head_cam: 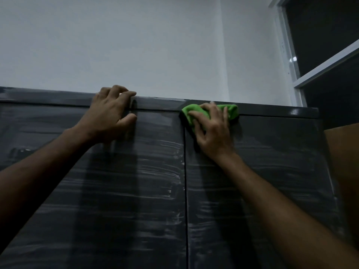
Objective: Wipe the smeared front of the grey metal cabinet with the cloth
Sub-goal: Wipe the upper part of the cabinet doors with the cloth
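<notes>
— What can't we make out from the head view?

— Plenty. The grey cabinet (136,181) runs off the bottom and left edges, so we see only its upper part. The room is dim, and the pale streaks across both doors blur together. Much of the green cloth (196,110) is hidden under our fingers, and a brown surface (343,152) at the right edge is cut off; we cannot tell what it is.

— And our hands?

— Both arms reach up and forward. Our left hand (110,117) rests at the top of the left door, fingers curled over the cabinet's top edge, thumb lying against the door face. Whether the fingertips hook behind the edge, we cannot tell.

— The right one?

— Our right hand (212,129) lies with spread fingers flat on the cloth, pressing it against the cabinet front.

— Where exactly is the cloth?

— At the top of the right door, just right of the seam between the doors, bunched across the gap below the top strip. Behind are a white wall (136,45) and a dark window (320,35).
</notes>
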### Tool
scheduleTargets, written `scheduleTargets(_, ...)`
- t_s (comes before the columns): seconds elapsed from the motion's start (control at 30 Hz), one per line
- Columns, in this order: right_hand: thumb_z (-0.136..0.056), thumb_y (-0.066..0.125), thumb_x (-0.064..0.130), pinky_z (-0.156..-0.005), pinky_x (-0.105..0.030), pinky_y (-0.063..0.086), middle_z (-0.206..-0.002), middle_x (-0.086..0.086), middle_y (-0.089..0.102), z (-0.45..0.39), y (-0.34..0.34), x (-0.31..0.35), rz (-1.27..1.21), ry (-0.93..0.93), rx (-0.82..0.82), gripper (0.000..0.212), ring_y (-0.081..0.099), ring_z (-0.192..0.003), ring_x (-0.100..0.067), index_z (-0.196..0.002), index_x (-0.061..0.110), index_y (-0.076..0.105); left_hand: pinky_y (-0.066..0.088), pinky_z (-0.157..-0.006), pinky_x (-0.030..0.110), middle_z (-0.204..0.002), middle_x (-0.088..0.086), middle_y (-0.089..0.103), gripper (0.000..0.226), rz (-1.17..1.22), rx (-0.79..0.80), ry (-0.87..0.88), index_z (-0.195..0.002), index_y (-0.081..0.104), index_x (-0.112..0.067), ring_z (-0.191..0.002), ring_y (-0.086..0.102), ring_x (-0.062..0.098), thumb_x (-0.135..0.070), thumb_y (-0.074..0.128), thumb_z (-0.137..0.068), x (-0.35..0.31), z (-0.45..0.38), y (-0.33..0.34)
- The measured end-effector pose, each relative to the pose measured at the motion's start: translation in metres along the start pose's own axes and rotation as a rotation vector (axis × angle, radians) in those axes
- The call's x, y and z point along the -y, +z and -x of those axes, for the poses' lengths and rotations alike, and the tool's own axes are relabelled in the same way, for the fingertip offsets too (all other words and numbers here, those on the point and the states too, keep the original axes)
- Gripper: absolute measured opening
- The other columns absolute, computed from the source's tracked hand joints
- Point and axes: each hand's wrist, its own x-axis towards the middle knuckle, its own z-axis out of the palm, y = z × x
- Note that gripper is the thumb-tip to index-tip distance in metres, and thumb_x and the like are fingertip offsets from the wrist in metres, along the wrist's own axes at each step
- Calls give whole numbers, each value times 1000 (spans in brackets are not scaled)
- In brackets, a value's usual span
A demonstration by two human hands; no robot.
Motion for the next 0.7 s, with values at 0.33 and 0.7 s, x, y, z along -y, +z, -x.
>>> scheduleTargets(0.33, -101, 58, 36, -120, -61, 18, -148, -6, 52, 4, 31, 89, 192, 99, 13, 31, 36, -144, -39, -128, 24, 67, 32, -111, 56, -145, 22, 49, 92, -16, -15, 71, -151, 47, -6, -132, 42, 42, -66, 27, -84, 73, 22, -22)
scheduleTargets(0.7, -99, 62, 25, -118, -54, 30, -149, -17, 49, -9, 62, 151, 106, 95, -33, 33, 38, -139, -46, -132, 23, 69, 13, -123, 48, -153, 15, 46, 76, -49, -200, 96, -151, 46, -10, -142, 42, 39, -62, 35, -97, 207, 86, -40)
